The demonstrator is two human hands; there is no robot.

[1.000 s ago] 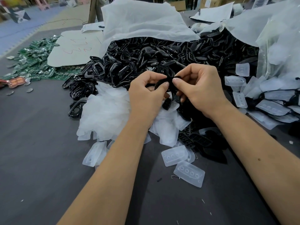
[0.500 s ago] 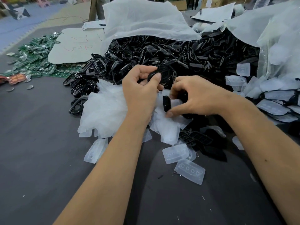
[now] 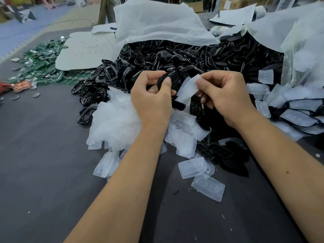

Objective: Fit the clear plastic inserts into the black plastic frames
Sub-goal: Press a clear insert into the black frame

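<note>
While your left hand (image 3: 152, 100) curls around a black frame (image 3: 164, 79), thumb pressed on its rim, your right hand (image 3: 226, 97) pinches a clear insert (image 3: 188, 88) just beside it, above the insert pile (image 3: 115, 125). Your left palm hides the frame's lower part.

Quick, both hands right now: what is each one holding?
Left hand: closed, gripping a black frame.
Right hand: closed, pinching a clear insert.
</note>
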